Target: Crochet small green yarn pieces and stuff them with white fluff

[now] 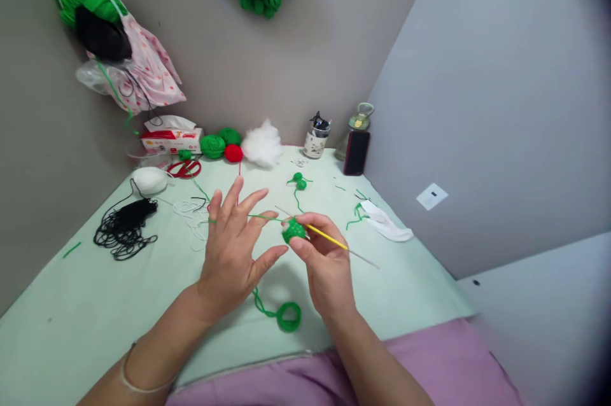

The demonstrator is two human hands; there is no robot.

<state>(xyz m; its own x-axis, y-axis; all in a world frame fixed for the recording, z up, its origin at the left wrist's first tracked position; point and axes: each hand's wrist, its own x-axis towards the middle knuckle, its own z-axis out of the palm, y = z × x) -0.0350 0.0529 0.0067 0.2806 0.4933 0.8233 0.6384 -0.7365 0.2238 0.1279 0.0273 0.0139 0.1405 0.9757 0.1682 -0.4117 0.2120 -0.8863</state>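
My right hand (329,266) is closed around a crochet hook (329,238) with a yellow grip, and its thumb and fingers pinch a small green crochet piece (294,231). A bit of white shows at the piece's left side. To the left, my left hand (233,240) is spread with its fingers stretched apart. A green yarn strand (265,217) runs from its fingers to the crochet piece. Below the hands, a coil of green yarn (289,317) lies on the table.
Black yarn (126,228), a white yarn ball (149,181) and red scissors (185,168) lie at left. Behind stand a tissue box (172,140), green yarn balls (212,146), a red ball (233,153) and white stuffing (263,145). A phone (357,153) leans at the back right.
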